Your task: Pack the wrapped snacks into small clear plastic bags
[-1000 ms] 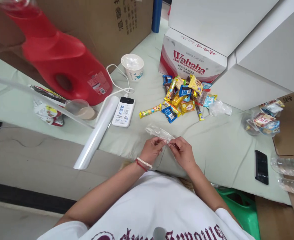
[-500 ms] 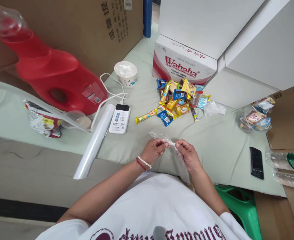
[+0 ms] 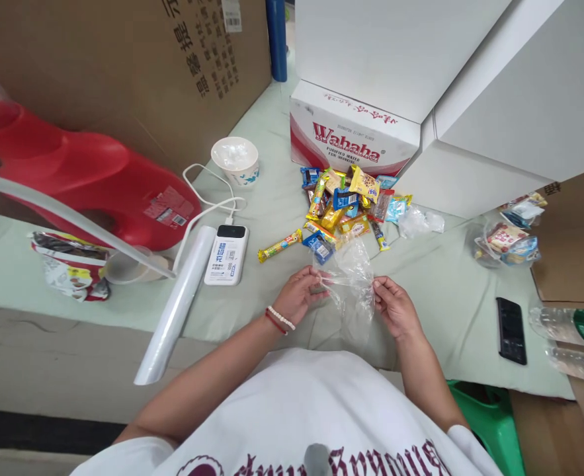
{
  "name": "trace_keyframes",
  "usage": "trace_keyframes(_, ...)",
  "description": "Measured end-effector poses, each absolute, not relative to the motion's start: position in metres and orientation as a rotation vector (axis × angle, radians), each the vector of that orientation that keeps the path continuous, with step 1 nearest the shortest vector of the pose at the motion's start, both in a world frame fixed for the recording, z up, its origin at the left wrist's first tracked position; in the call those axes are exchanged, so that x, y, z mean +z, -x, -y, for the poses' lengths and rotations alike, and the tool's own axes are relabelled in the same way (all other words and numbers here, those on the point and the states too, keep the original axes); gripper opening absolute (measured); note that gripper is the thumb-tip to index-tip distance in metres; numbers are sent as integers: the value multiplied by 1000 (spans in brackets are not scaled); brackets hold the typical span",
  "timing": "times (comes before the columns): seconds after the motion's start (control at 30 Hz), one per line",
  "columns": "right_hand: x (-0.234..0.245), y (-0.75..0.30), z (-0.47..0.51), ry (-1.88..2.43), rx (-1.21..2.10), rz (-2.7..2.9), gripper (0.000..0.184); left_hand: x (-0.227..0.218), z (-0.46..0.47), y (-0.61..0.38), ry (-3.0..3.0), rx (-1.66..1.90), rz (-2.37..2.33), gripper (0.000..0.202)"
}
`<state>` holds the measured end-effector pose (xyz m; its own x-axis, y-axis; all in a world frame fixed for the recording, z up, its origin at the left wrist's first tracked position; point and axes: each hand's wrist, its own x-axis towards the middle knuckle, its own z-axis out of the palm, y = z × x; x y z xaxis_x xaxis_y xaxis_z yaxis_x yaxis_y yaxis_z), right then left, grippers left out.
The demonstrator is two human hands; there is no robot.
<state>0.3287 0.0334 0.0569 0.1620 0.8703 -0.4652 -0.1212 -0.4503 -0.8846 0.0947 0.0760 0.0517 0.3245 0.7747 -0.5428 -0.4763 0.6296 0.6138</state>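
Note:
My left hand [image 3: 297, 294] and my right hand [image 3: 393, 305] each pinch one side of a clear plastic bag [image 3: 352, 284], held stretched open between them just above the pale green cloth [image 3: 435, 291]. A bead bracelet and a red cord sit on my left wrist. Right behind the bag lies a heap of small wrapped snacks [image 3: 347, 205], with one long yellow bar [image 3: 279, 245] lying apart at its left.
A Wahaha carton [image 3: 351, 132] and white boxes stand behind the snacks. At left are a red jug [image 3: 88, 185], a paper cup [image 3: 235, 158], a power bank [image 3: 226, 253] with cable and a white roll [image 3: 172, 305]. A black phone [image 3: 511, 320], bottles and a filled bag [image 3: 502, 241] lie right.
My hands have moved apart and pulled the crumpled bag open between them. The camera has tilted, so everything sits a little lower and further left in view.

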Motion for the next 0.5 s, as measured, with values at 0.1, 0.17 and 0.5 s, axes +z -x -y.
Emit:
trace_keyframes(0.1, 50, -338, -39, 1735, 1178, 1020, 41, 48, -79, -101, -317, 833, -922, 29)
trace_keyframes(0.17, 46, -335, -42, 1824, 879, 1205, 42, 46, -79, -107, -313, 830, -954, 29)
trace_keyframes(0.5, 17, -298, -53, 1741, 880, 1526, 18, 21, -79, -144, -547, 870, -1322, 37)
